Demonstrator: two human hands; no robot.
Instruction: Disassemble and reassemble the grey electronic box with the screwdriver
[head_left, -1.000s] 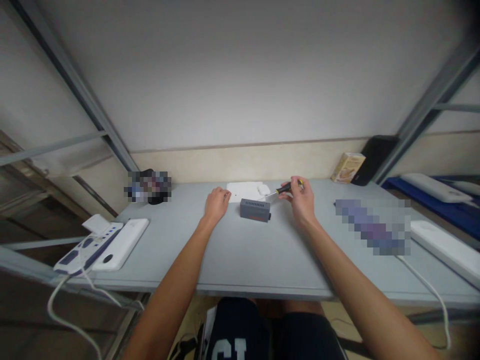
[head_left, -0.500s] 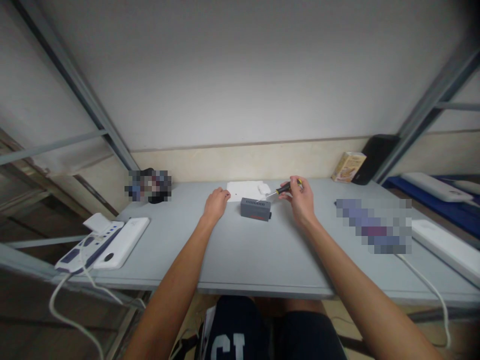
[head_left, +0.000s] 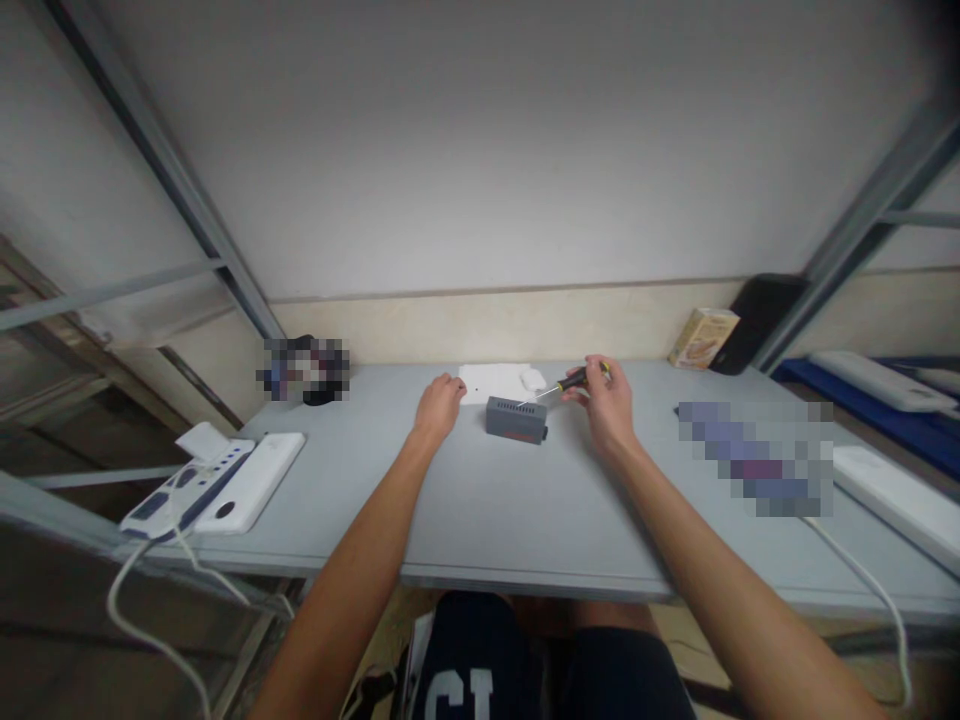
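My right hand [head_left: 609, 400] is closed round a black and yellow screwdriver [head_left: 574, 379]. Its thin metal shaft slants down to the left, and the tip is at or just behind the slotted top of a small dark grey box [head_left: 516, 420]. I cannot tell whether they touch. At the left edge of a white sheet [head_left: 487, 380], my left hand [head_left: 441, 405] has its fingers pressed together; whatever they hold is too small to make out. A tiny dark speck lies on the sheet. On its right part sits a small white object [head_left: 533, 380].
White power strips [head_left: 187, 485] with cables lie at the table's left edge. A blurred-out item [head_left: 750, 460] and a long white strip [head_left: 900, 505] are on the right. At the back right, a small carton [head_left: 703, 338] leans by a black case [head_left: 765, 320].
The whole view has shifted slightly, so everything appears a little further right. Both hands, the screwdriver and the grey box otherwise keep nearly the same places.
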